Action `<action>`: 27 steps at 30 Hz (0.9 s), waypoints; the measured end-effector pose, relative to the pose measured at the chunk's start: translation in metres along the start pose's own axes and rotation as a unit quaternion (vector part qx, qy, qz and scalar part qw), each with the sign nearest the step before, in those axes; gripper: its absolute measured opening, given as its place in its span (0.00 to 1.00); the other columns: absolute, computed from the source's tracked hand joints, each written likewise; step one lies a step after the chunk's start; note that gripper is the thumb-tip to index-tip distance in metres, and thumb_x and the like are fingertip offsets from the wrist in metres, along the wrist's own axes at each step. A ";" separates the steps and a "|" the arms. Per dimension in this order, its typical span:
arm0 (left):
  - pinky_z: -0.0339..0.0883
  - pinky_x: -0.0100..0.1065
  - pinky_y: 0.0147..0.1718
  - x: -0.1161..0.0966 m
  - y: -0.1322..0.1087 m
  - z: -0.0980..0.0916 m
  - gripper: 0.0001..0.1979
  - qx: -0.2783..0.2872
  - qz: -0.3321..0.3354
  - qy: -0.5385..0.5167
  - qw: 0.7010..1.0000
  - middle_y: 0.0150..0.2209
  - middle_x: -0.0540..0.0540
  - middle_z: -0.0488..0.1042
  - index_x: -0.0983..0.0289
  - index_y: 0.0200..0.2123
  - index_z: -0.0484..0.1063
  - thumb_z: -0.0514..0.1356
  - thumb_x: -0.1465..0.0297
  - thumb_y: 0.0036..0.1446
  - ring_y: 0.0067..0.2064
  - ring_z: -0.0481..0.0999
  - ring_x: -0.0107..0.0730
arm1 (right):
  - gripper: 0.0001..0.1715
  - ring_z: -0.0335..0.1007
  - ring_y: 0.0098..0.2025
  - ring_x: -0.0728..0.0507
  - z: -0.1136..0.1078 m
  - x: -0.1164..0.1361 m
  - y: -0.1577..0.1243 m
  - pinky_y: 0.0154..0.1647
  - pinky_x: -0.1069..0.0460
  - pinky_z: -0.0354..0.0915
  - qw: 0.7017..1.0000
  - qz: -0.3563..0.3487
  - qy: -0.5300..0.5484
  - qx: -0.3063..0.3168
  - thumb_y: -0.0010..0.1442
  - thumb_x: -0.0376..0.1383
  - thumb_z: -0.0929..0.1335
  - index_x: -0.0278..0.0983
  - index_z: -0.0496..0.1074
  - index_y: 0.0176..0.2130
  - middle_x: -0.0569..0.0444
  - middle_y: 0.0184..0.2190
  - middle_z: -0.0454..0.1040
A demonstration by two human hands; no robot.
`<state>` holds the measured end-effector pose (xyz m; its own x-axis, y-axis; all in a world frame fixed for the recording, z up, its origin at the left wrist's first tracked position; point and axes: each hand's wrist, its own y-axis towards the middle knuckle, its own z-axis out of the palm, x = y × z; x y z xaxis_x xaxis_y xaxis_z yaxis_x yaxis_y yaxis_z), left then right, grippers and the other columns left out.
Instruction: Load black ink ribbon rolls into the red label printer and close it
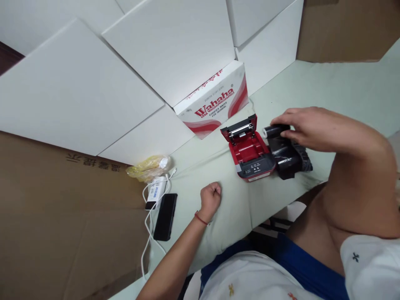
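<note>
A small red label printer (249, 155) sits on the pale table with its lid open and its red paper bay empty. My right hand (308, 129) is just right of it, fingers closed round a roll wrapped in black plastic (275, 132), white at the roll's end. More crumpled black wrapping (290, 160) lies under that hand against the printer's side. My left hand (211, 199) rests on the table in a loose fist, holding nothing, a red cord on its wrist.
A black phone (165, 216) and a white power bank (156, 191) with white cables lie left of my left hand. A yellow plastic bag (150, 167) is behind them. A Wahaha carton (215, 102), white boxes and brown cardboard (62, 216) surround the table (343, 91).
</note>
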<state>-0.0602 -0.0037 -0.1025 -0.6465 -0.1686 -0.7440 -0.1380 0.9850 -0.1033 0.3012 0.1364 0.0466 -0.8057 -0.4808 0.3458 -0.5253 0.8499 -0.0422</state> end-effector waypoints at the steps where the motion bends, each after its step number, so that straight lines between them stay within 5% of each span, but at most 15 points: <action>1: 0.55 0.32 0.33 -0.001 -0.002 0.002 0.06 0.002 0.006 0.010 1.000 0.20 0.48 0.64 0.60 0.17 0.61 0.51 0.78 0.36 0.28 0.63 0.31 | 0.27 0.73 0.50 0.35 0.002 -0.013 0.002 0.50 0.44 0.64 1.000 0.025 -0.009 -0.002 0.67 0.40 0.63 0.44 0.74 0.62 0.47 0.54 0.78; 5: 0.55 0.32 0.33 -0.003 -0.006 0.008 0.08 -0.002 0.043 0.086 0.995 0.21 0.49 0.65 0.60 0.18 0.62 0.53 0.80 0.36 0.28 0.64 0.33 | 0.29 0.73 0.52 0.35 0.036 -0.046 0.031 0.49 0.45 0.65 0.994 0.099 -0.019 0.034 0.65 0.38 0.64 0.41 0.74 0.63 0.43 0.55 0.78; 10: 0.55 0.32 0.33 -0.002 -0.008 0.010 0.09 -0.012 0.070 0.136 0.988 0.22 0.49 0.65 0.60 0.18 0.60 0.52 0.81 0.38 0.28 0.65 0.33 | 0.31 0.75 0.52 0.34 0.080 -0.052 0.051 0.47 0.45 0.65 0.983 0.177 -0.011 0.051 0.62 0.36 0.65 0.40 0.76 0.63 0.41 0.56 0.79; 15: 0.60 0.32 0.35 -0.005 -0.012 0.008 0.10 -0.011 0.083 0.112 0.990 0.23 0.49 0.66 0.60 0.20 0.60 0.51 0.82 0.43 0.30 0.68 0.33 | 0.33 0.72 0.60 0.33 0.070 -0.080 0.027 0.54 0.44 0.65 0.979 0.204 -0.009 0.000 0.63 0.37 0.64 0.39 0.73 0.66 0.43 0.64 0.75; 19: 0.67 0.33 0.39 -0.026 -0.015 0.009 0.12 -0.040 0.129 0.034 0.990 0.30 0.52 0.72 0.60 0.29 0.69 0.50 0.79 0.56 0.36 0.73 0.34 | 0.30 0.75 0.54 0.35 0.058 -0.109 0.004 0.54 0.45 0.67 0.979 0.194 0.009 0.067 0.59 0.39 0.70 0.40 0.78 0.60 0.46 0.55 0.81; 23: 0.72 0.36 0.45 -0.058 -0.015 0.014 0.20 -0.057 0.236 -0.012 0.970 0.48 0.58 0.78 0.60 0.48 0.75 0.49 0.80 0.62 0.46 0.77 0.35 | 0.29 0.76 0.50 0.37 0.067 -0.112 0.003 0.51 0.46 0.67 0.975 0.183 0.001 0.127 0.57 0.38 0.72 0.40 0.80 0.58 0.46 0.49 0.83; 27: 0.72 0.43 0.61 -0.077 -0.014 0.018 0.32 -0.015 0.333 0.000 0.943 0.67 0.61 0.71 0.57 0.65 0.69 0.47 0.84 0.63 0.66 0.73 0.38 | 0.26 0.77 0.45 0.39 0.057 -0.098 -0.009 0.49 0.48 0.69 0.975 0.134 0.032 0.172 0.54 0.36 0.72 0.40 0.83 0.53 0.47 0.44 0.84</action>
<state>0.0045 -0.0040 -0.0558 -0.5967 0.4876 -0.6374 0.2775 0.8706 0.4062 0.3694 0.1631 -0.0404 -0.9139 -0.2278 0.3361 -0.3679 0.8149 -0.4479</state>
